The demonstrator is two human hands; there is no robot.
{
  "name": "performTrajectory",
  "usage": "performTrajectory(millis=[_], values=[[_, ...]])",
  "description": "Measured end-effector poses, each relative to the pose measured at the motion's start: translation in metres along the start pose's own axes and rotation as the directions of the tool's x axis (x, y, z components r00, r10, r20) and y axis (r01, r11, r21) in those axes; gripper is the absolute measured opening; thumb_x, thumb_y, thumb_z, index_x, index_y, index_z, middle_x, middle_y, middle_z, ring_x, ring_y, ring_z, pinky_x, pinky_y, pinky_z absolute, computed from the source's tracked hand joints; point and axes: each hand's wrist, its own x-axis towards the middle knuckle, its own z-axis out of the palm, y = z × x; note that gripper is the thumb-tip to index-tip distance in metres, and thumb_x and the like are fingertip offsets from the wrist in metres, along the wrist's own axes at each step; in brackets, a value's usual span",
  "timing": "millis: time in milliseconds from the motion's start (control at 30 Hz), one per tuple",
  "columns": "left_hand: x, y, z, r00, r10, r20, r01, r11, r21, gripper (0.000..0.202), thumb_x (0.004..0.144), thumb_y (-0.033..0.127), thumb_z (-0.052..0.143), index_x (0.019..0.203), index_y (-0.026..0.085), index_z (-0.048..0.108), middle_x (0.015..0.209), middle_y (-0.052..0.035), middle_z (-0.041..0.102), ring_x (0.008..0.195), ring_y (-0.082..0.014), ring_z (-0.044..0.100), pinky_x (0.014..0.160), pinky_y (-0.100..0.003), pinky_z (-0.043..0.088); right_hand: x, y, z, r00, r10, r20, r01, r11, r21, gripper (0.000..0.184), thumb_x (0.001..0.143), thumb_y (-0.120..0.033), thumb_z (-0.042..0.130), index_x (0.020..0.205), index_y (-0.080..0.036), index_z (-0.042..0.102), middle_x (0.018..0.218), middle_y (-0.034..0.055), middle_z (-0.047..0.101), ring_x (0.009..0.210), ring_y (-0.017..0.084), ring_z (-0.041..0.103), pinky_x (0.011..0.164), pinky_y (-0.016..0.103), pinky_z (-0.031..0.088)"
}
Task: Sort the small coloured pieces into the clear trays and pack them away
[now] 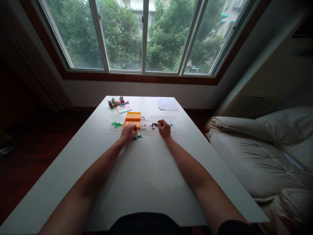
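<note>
My left hand [128, 132] is closed at the near edge of an open orange box [133, 118]; what its fingers hold, if anything, is too small to make out. Just right of and below it lies a loose pile of small green and blue pieces [137, 137]. My right hand [164, 128] is closed in a pinch over the clear tray [166, 119], beside small dark pieces [154, 125]; whatever is between its fingertips cannot be made out. Small orange pieces lie in the orange box. Bright green pieces [117, 124] fill part of another clear tray [116, 117] to the left.
Colourful small figures [116, 102] and a pastel card [124, 108] are at the white table's [146, 179] far left. White paper sheets [168, 103] lie far right. A pale sofa [256, 156] flanks the table's right side. Behind is a window [144, 36].
</note>
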Motion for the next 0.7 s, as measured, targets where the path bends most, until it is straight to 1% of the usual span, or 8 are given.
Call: performTrajectory(millis=[200,333,400,433,500,567,633,700], values=[[0.002,-0.011,-0.002,0.989,-0.117,-0.093,0.109,0.991,-0.080,0.015,0.089,0.025,0.056,0.100,0.022,0.066,0.090,-0.0043,0.070,0.080,-0.0193,0.062,0.069,-0.029,0.042,-0.003,-0.007,-0.001,0.996,-0.067,0.053,0.068,0.997,-0.023,0.022,0.090,-0.025,0.049,0.097,-0.020,0.069,0.076,0.0024,0.066,0.072,0.019,0.059,0.072,0.028,0.045],[0.004,-0.024,-0.003,0.966,-0.222,-0.132,0.196,0.964,-0.181,0.021,0.089,0.024,0.052,0.103,0.022,0.067,0.092,-0.0032,0.072,0.082,-0.0179,0.063,0.070,-0.027,0.043,-0.012,-0.021,0.004,0.975,-0.153,0.163,0.156,0.988,-0.004,0.022,0.091,-0.022,0.049,0.100,-0.020,0.069,0.084,0.0037,0.069,0.076,0.018,0.060,0.076,0.028,0.046],[0.005,-0.030,-0.003,0.954,-0.260,-0.147,0.222,0.946,-0.234,0.023,0.090,0.026,0.051,0.104,0.021,0.068,0.092,-0.0032,0.072,0.082,-0.0178,0.064,0.072,-0.027,0.045,-0.019,-0.029,0.009,0.933,-0.233,0.274,0.234,0.972,0.029,0.021,0.092,-0.020,0.051,0.100,-0.020,0.070,0.086,0.0037,0.069,0.077,0.017,0.061,0.078,0.027,0.046],[0.006,-0.032,-0.003,0.950,-0.271,-0.154,0.226,0.939,-0.260,0.024,0.091,0.027,0.051,0.105,0.021,0.069,0.092,-0.0035,0.073,0.083,-0.0179,0.065,0.072,-0.027,0.046,-0.022,-0.033,0.013,0.898,-0.280,0.340,0.280,0.959,0.050,0.021,0.093,-0.019,0.052,0.100,-0.021,0.071,0.088,0.0037,0.070,0.079,0.017,0.061,0.079,0.027,0.046],[0.007,-0.037,-0.002,0.944,-0.284,-0.167,0.222,0.923,-0.315,0.026,0.092,0.031,0.051,0.106,0.020,0.070,0.094,-0.0046,0.074,0.085,-0.0182,0.066,0.075,-0.027,0.048,-0.028,-0.039,0.019,0.805,-0.370,0.464,0.372,0.924,0.091,0.020,0.092,-0.017,0.055,0.099,-0.022,0.073,0.091,0.0039,0.071,0.084,0.017,0.061,0.081,0.027,0.046],[0.008,-0.041,0.000,0.939,-0.298,-0.174,0.215,0.899,-0.380,0.028,0.092,0.032,0.052,0.109,0.020,0.070,0.099,-0.0058,0.075,0.089,-0.0182,0.067,0.078,-0.027,0.050,-0.031,-0.041,0.024,0.721,-0.429,0.544,0.441,0.890,0.117,0.021,0.092,-0.015,0.057,0.101,-0.023,0.074,0.096,0.0045,0.071,0.091,0.018,0.061,0.084,0.028,0.046],[0.009,-0.043,0.002,0.934,-0.312,-0.171,0.211,0.873,-0.439,0.032,0.093,0.031,0.051,0.117,0.020,0.069,0.104,-0.0064,0.075,0.091,-0.0176,0.068,0.081,-0.027,0.051,-0.033,-0.042,0.026,0.679,-0.449,0.581,0.476,0.871,0.116,0.024,0.092,-0.014,0.058,0.107,-0.024,0.074,0.101,0.0054,0.070,0.095,0.019,0.059,0.086,0.029,0.046],[0.009,-0.043,0.004,0.932,-0.320,-0.169,0.210,0.858,-0.468,0.038,0.094,0.029,0.050,0.128,0.020,0.064,0.106,-0.0062,0.075,0.091,-0.0168,0.069,0.082,-0.027,0.052,-0.034,-0.042,0.027,0.669,-0.443,0.597,0.490,0.867,0.094,0.029,0.093,-0.013,0.056,0.115,-0.025,0.073,0.106,0.0063,0.068,0.099,0.020,0.058,0.088,0.030,0.046]])
